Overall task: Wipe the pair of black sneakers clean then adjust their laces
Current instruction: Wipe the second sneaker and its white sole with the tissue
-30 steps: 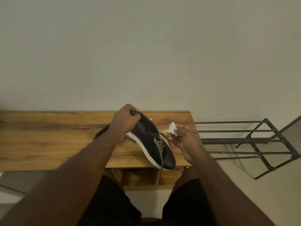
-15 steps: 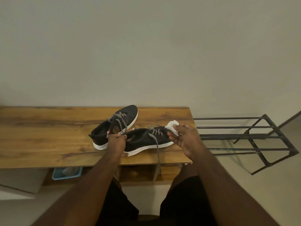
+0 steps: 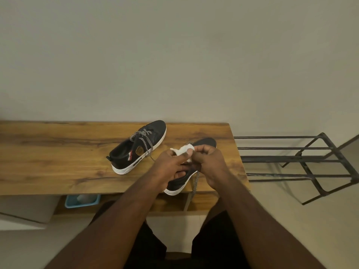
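Two black sneakers with white soles stand on the wooden table (image 3: pixel 58 152). The far sneaker (image 3: pixel 136 148) lies left of my hands, its checkered laces loose. The near sneaker (image 3: pixel 180 181) sits at the table's front edge, mostly hidden behind my hands, with one lace (image 3: pixel 195 181) hanging over the edge. A white wipe (image 3: pixel 183 149) is pinched between both hands above the near sneaker. My left hand (image 3: pixel 171 167) holds its left part, my right hand (image 3: pixel 209 162) its right part.
A black metal shoe rack (image 3: pixel 303 160) stands right of the table. A light blue tray (image 3: pixel 82 200) sits on the shelf under the table. A plain wall rises behind the table.
The left hand has let go of the near sneaker, which now rests on the table, and has come up to the wipe. Both hands now hold the wipe together.
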